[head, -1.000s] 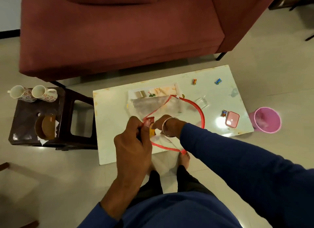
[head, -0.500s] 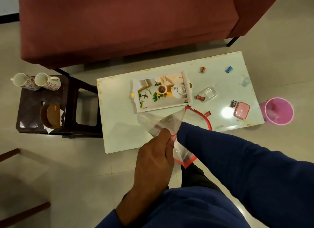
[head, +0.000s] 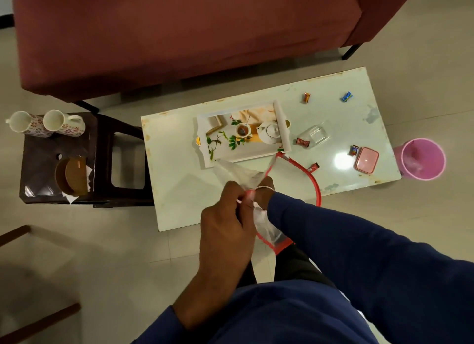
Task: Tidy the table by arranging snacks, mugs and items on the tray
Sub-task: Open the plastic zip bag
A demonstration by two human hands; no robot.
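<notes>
My left hand (head: 228, 215) grips the edge of a clear plastic bag with red trim (head: 238, 173), held above the near edge of the white table (head: 179, 189). My right hand (head: 264, 189), wearing a bangle, is mostly hidden behind the bag and also seems to hold it. A printed white tray (head: 243, 136) lies flat on the table just beyond the bag. Wrapped candies lie scattered to the right: one orange (head: 307, 97), one blue (head: 347, 96), and red ones (head: 303, 142) (head: 314, 167). Two floral mugs (head: 64, 123) stand on a dark stool.
A clear container (head: 318, 134) and a pink lidded box (head: 366, 159) sit on the table's right half. A pink bucket (head: 420, 159) stands on the floor at right. The dark stool (head: 61, 161) at left also bears a brown holder. A red sofa (head: 179, 36) is behind.
The bag came down off the tray toward me, uncovering the tray. My hands drew back to the table's near edge, and the view shifted slightly.
</notes>
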